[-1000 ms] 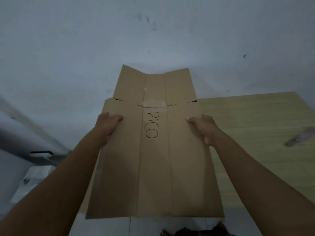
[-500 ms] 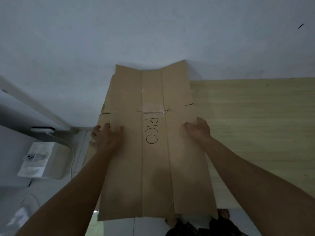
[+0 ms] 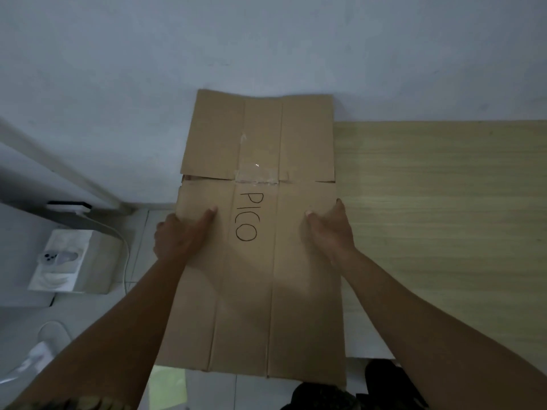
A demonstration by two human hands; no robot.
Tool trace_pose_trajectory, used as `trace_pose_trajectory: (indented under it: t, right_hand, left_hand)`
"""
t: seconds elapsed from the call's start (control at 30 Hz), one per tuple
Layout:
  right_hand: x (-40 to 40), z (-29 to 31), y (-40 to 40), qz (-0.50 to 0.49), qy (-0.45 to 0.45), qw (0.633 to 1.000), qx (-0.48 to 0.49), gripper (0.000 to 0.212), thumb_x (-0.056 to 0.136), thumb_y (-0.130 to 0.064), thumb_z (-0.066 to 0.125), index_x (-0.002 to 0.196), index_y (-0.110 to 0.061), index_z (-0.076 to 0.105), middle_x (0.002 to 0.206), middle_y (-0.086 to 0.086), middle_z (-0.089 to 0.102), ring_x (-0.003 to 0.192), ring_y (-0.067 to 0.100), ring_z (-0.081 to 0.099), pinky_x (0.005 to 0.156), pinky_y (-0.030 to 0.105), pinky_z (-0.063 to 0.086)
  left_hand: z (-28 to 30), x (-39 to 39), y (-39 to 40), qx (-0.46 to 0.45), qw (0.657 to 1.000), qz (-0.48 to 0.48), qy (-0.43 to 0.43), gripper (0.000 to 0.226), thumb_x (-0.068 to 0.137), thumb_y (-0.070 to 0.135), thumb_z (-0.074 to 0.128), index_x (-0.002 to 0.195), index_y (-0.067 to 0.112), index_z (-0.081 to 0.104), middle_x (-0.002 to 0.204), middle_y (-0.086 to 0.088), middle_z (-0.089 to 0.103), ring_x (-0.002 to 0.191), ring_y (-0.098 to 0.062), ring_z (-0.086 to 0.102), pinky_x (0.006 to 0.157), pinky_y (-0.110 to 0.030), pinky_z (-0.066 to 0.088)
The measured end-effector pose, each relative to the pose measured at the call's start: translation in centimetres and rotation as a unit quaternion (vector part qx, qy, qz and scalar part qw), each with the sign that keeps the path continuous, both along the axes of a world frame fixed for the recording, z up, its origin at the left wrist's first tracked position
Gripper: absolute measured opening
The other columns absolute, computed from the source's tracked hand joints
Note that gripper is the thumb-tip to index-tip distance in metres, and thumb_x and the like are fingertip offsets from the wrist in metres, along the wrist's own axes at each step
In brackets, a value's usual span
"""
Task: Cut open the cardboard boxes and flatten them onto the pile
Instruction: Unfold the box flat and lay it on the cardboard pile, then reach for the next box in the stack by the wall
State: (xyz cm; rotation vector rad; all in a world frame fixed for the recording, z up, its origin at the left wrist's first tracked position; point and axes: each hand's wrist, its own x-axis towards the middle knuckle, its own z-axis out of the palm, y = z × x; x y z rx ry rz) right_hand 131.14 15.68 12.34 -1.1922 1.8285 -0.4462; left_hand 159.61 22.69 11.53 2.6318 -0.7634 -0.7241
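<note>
A flattened brown cardboard box [image 3: 251, 291] marked "PICO" lies lengthwise at the left end of the wooden table, its far flaps against the wall and clear tape across its middle seam. The edge of more cardboard [image 3: 185, 180] shows under its left side. My left hand [image 3: 180, 235] grips the box's left edge, thumb on top and fingers below. My right hand [image 3: 330, 229] holds the right edge with the thumb pressed on top. The near end of the box juts past the table edge.
The light wooden table [image 3: 444, 217] stretches to the right. A white wall stands behind. On the floor to the left are a white phone box [image 3: 63, 258], a cable [image 3: 125, 255] and a white slipper [image 3: 50, 338]. Dark footwear [image 3: 381, 380] is at the bottom.
Both hands have brought the flattened box down and to the left, from held up in the air to lying flat on the cardboard below. The view has tilted down.
</note>
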Motion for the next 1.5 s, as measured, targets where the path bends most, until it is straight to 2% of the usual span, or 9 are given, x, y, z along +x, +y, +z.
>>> trace_pose_trajectory:
  t: [0.13,0.27,0.37,0.53,0.73,0.87,1.1,1.3,1.5]
  right_hand:
    - [1.4,-0.3,1.2,0.046,0.071,0.995,-0.046,0.087,0.097,-0.047,0.053,0.162,-0.021,0.002,0.165,0.006,0.018,0.142,0.034,0.037,0.109,0.046,0.036]
    - [1.7,-0.8,1.6,0.076,0.153,0.982,-0.084,0.079,0.101,-0.057,0.042,0.161,-0.028,0.001,0.166,0.005,0.018,0.141,0.035,0.038,0.103,0.051,0.039]
    - [2.0,-1.3,1.2,0.096,0.178,0.977,-0.066,0.072,0.103,-0.060,0.031,0.161,-0.031,-0.001,0.166,0.007,0.016,0.140,0.037,0.039,0.104,0.053,0.038]
    - [0.7,-0.5,0.9,0.136,0.197,0.968,-0.068,0.071,0.101,-0.063,0.028,0.161,-0.035,0.003,0.166,0.007,0.017,0.143,0.036,0.036,0.108,0.054,0.034]
    - [-5.7,2.0,1.0,0.180,0.246,0.915,-0.263,0.062,0.101,-0.052,0.040,0.155,-0.022,0.037,0.155,0.015,0.042,0.140,0.034,0.044,0.107,0.051,0.042]
    - [-13.6,4.4,0.5,0.166,0.256,0.881,-0.362,0.057,0.097,-0.044,0.043,0.145,-0.014,0.052,0.141,0.016,0.057,0.129,0.034,0.055,0.100,0.049,0.048]
    - [-34.2,8.5,1.4,0.068,0.312,0.857,-0.405,0.052,0.099,-0.039,0.048,0.144,-0.012,0.052,0.141,0.016,0.057,0.129,0.032,0.055,0.103,0.051,0.047]
    - [-54.6,9.6,5.3,-0.007,0.354,0.862,-0.363,0.056,0.101,-0.042,0.045,0.149,-0.014,0.046,0.150,0.017,0.049,0.139,0.035,0.046,0.109,0.056,0.040]
    - [-71.9,9.1,6.9,-0.071,0.360,0.881,-0.299,0.057,0.099,-0.045,0.040,0.147,-0.014,0.047,0.147,0.018,0.051,0.134,0.039,0.049,0.106,0.059,0.042]
  left_hand:
    - [-0.2,-0.2,0.6,-0.053,0.997,0.020,-0.043,0.101,0.073,0.084,0.062,0.136,0.006,0.053,0.132,-0.015,0.060,0.121,-0.036,0.057,0.098,-0.049,0.046]
    - [-1.3,-0.9,1.5,-0.086,0.993,0.027,-0.070,0.089,0.078,0.079,0.062,0.129,0.006,0.055,0.125,-0.014,0.062,0.116,-0.034,0.058,0.096,-0.048,0.046]
    - [-2.0,-1.5,1.7,-0.093,0.993,0.017,-0.070,0.091,0.084,0.076,0.056,0.138,0.003,0.047,0.136,-0.019,0.056,0.127,-0.038,0.052,0.106,-0.053,0.041]
    - [-1.1,-3.8,1.5,-0.039,0.980,-0.065,-0.183,0.091,0.098,0.067,0.037,0.160,0.005,0.011,0.168,-0.019,0.008,0.156,-0.033,0.002,0.122,-0.062,0.003]
    - [3.2,-12.7,-2.7,-0.128,0.940,-0.256,-0.187,0.067,0.102,0.050,0.045,0.157,0.015,0.031,0.166,-0.013,0.022,0.155,-0.030,0.012,0.124,-0.053,0.008]
    - [5.8,-21.8,-5.5,-0.210,0.887,-0.362,-0.195,0.066,0.096,0.053,0.035,0.148,0.015,0.048,0.157,-0.016,0.040,0.150,-0.035,0.029,0.120,-0.055,0.023]
    - [9.1,-42.3,-8.4,-0.310,0.804,-0.473,-0.185,0.062,0.097,0.052,0.037,0.144,0.015,0.054,0.153,-0.016,0.046,0.146,-0.036,0.036,0.117,-0.058,0.028]
    - [10.0,-62.9,-8.2,-0.351,0.750,-0.540,-0.153,0.057,0.099,0.047,0.047,0.145,0.015,0.053,0.155,-0.015,0.044,0.148,-0.034,0.033,0.118,-0.058,0.025]
    - [9.5,-81.0,-9.2,-0.358,0.709,-0.596,-0.117,0.059,0.097,0.049,0.040,0.142,0.014,0.056,0.151,-0.017,0.048,0.145,-0.036,0.038,0.114,-0.060,0.033]
